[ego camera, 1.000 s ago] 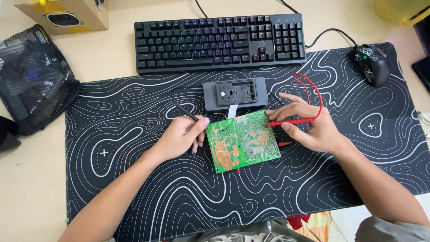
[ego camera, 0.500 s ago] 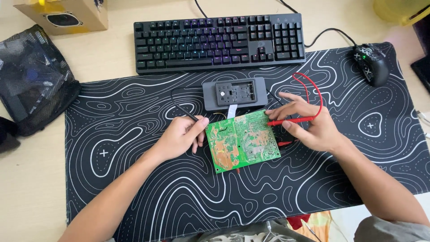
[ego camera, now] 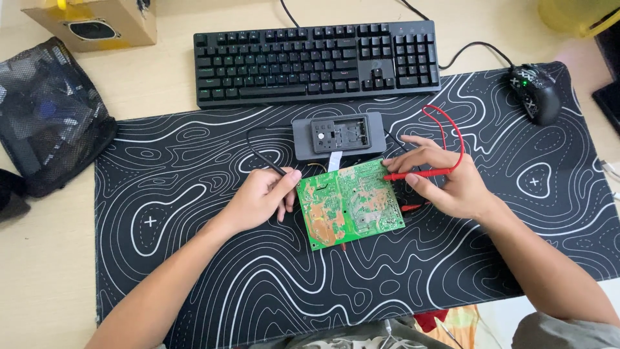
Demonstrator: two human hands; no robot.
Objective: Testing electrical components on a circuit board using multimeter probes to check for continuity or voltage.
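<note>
A green circuit board point(ego camera: 351, 203) lies solder side up on the black patterned desk mat point(ego camera: 194, 258). My left hand point(ego camera: 259, 197) rests at the board's left edge and pinches a black test probe point(ego camera: 276, 169), its tip at the board's upper left corner. My right hand point(ego camera: 445, 181) sits at the right edge and grips a red test probe point(ego camera: 413, 173), tip touching the board's upper right area. Both leads run to a grey meter point(ego camera: 338, 135) just behind the board.
A black keyboard point(ego camera: 316, 59) lies beyond the mat. A black mouse point(ego camera: 535, 92) sits at the far right corner. A black mesh bag point(ego camera: 45, 119) lies left, a cardboard box point(ego camera: 93, 22) at the far left, a yellow object point(ego camera: 578, 14) top right.
</note>
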